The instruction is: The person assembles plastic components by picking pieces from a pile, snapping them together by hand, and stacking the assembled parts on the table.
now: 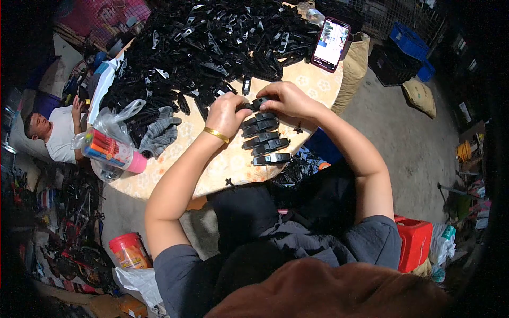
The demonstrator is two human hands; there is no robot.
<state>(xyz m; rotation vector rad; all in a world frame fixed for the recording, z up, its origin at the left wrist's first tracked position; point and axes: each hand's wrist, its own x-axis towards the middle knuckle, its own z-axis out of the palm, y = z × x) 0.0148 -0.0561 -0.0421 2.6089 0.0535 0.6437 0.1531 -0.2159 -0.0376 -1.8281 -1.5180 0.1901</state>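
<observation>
At the top of a short row of black plastic parts, both hands meet over one black plastic part (259,103). My right hand (291,99) pinches it from the right. My left hand (225,114), with a gold bracelet on its wrist, has its fingers closed at the part's left end. Just below, several similar black parts (261,124) lie side by side, the lowest one (271,159) near the table's front edge. Beyond my hands spreads a large heap of black plastic pieces (212,47), some with silvery faces. The fingers hide the held part's exact shape.
A phone (331,45) with a lit screen stands at the table's right. On the left are grey gloves (159,132) and a pink-based container of coloured pens (114,151). Another person (61,130) sits beyond. A red bucket (130,250) is on the floor.
</observation>
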